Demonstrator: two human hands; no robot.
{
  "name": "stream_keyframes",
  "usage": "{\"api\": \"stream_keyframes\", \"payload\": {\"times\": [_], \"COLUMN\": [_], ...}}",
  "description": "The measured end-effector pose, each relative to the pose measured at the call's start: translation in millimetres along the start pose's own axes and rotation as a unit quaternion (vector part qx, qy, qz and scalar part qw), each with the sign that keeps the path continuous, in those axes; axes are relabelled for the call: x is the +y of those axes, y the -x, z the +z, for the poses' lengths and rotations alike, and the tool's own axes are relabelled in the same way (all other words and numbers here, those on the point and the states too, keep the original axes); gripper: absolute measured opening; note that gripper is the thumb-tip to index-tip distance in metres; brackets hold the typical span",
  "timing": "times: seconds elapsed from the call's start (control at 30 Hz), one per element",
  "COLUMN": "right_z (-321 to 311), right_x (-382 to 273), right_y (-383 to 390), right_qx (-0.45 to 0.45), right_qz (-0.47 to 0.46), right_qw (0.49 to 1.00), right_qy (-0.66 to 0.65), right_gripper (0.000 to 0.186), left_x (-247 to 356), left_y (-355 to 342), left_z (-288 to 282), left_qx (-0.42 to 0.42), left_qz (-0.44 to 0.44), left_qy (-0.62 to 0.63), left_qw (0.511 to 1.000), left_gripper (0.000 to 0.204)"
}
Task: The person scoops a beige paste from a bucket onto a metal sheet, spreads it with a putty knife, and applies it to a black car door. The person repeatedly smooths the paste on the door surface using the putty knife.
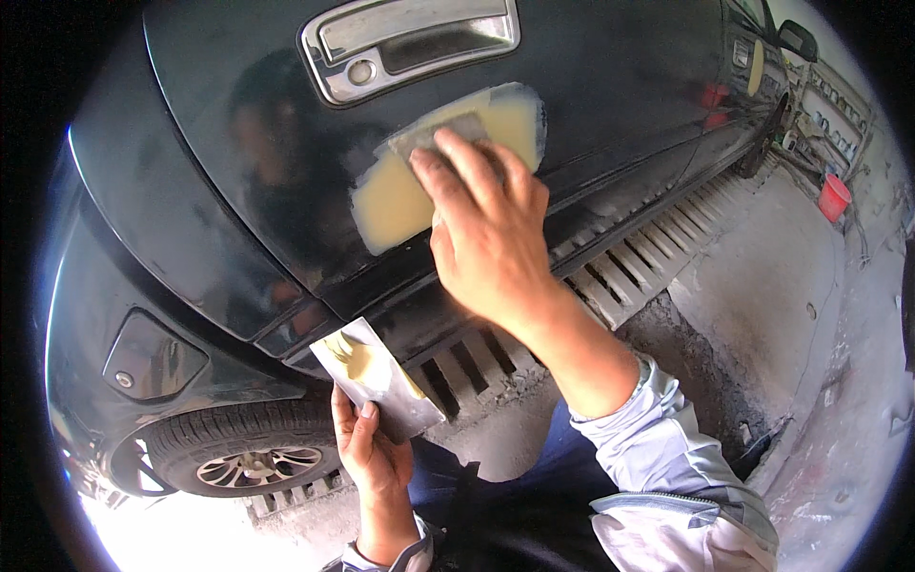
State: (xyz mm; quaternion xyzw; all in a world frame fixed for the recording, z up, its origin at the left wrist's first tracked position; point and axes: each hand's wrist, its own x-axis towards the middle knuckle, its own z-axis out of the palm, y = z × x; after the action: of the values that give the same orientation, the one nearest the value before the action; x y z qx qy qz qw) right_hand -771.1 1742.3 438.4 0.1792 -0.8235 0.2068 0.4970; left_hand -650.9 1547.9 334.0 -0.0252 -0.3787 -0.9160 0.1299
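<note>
A dark car [610, 105] fills most of the view, its side panels turned toward the person. Beneath and beside it spreads a grey floor [762, 253], with a slatted grate [667, 246] running along the car's lower edge. A pale sleeve [658, 453], pushed up, covers part of the right forearm. At lower left stands a wheel [257, 465], its tyre black and its spokes silvery.

Just below the chrome handle [410, 29] lies a yellow patch [391, 205] on the door, pale grey along its edges. The right grip [491, 210] reaches over this patch, pinching the spreader; its fingers lie across the upper face, and its thumb is mostly hidden.

Low in front of the car, near the wheel, a metal plate [408, 408] is tilted. The left grip [376, 448] pinches its lower edge, thumb on the near face. A flap [152, 355] sits in the panel above the wheel.

Yellow putty [367, 367] lies on the plate's upper part. The grey spreader [467, 124] rests flat-looking against the patch. A red bucket [834, 198] stands far right. Smallest is the round lock [361, 71] beside the handle.
</note>
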Motion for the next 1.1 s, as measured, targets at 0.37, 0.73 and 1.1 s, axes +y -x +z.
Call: {"api": "stream_keyframes", "payload": {"times": [0.37,0.73,1.1], "right_z": [46.5,-7.7,24.6], "right_x": [0.9,10.5,17.1], "right_y": [72.9,17.0,21.4], "right_qx": [0.003,0.005,0.034], "right_qz": [-0.044,-0.029,-0.063], "right_qw": [0.999,1.000,0.997], "right_qy": [-0.016,0.009,0.017], "right_gripper": [0.058,0.057,0.051], "left_x": [0.5,-0.9,0.1], "left_y": [0.0,1.8,0.1], "left_z": [-3.5,-5.3,-6.3], "left_qx": [0.017,0.004,0.000], "left_qz": [-0.008,-0.008,-0.005], "left_qy": [-0.009,-0.014,-0.015], "left_qw": [1.000,1.000,1.000], "left_gripper": [0.057,0.058,0.057]}}
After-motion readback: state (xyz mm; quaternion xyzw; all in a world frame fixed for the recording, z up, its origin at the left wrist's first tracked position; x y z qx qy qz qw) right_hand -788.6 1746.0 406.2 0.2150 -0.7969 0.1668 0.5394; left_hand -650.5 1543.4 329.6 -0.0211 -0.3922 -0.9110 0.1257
